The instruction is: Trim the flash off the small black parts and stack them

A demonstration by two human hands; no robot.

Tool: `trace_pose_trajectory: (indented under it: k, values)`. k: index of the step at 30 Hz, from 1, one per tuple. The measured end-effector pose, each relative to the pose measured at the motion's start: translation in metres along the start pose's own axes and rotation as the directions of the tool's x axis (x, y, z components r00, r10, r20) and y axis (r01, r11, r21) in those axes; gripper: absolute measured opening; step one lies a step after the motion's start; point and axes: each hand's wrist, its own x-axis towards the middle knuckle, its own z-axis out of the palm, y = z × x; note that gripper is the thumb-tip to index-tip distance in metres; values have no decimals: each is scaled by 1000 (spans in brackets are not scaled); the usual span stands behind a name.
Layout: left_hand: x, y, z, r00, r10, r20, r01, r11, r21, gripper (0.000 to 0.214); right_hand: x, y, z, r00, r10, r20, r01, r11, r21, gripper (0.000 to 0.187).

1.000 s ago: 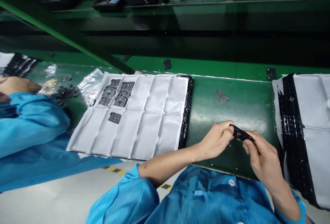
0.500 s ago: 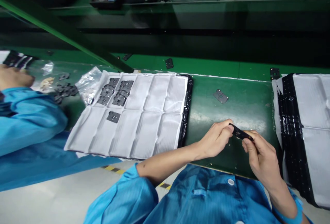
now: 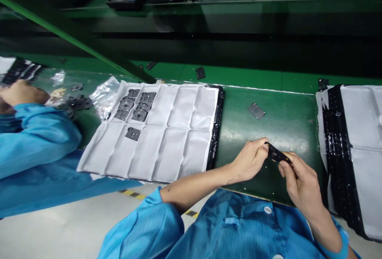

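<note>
The left hand [image 3: 250, 161] and right hand [image 3: 301, 176] pinch a black part [image 3: 278, 156] (marks [image 3: 273, 154] illegible).

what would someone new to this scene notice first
Probably the two bare hands, left hand and right hand, holding a small black part between them over the green bench. Left of them lies a big white compartmented tray, with dark flat plates grouped mostly in its upper left. A co-worker's blue sleeve fills the far left.
</note>
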Motion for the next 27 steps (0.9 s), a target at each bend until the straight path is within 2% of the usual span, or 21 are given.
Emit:
trace_pose_trajectory:
  k: [7, 13, 17, 19, 21, 24, 25, 27]
  values:
    - [0, 1, -4, 999, 12, 50, -11, 1000, -24, 18, 0, 2, -1, 999, 36, -5, -36, 999, 30, 19]
    - [0, 6, -10, 994, 28, 104, -27, 999, -19, 18, 2, 4, -2, 998, 61, -15, -60, 996, 61, 18]
    - [-2, 6, -10, 990, 11, 143, -36, 984, 172, 9, -1, 10, -4, 983, 180, -30, -177, 980, 86, 15]
    - [-4, 3, -8, 978, 2, 211, -72, 942, 327, 16, -2, 11, -6, 960, 273, -69, -264, 957, 119, 15]
    - [-5, 0, -6, 946, 24, 323, -186, 858, 479, 20, -2, 11, -9, 934, 345, -94, -325, 929, 178, 16]
    - [-7, 0, -8, 886, 39, 462, -353, 704, 617, 27, 1, 8, -13, 916, 395, -63, -367, 892, 264, 17]
    - [-7, 2, -11, 884, 37, 465, -361, 686, 632, 30, 2, 7, -15, 915, 400, -47, -372, 884, 284, 17]
    - [-5, 7, -18, 913, 55, 404, -312, 732, 606, 39, 4, 6, -17, 918, 397, -19, -372, 874, 314, 18]
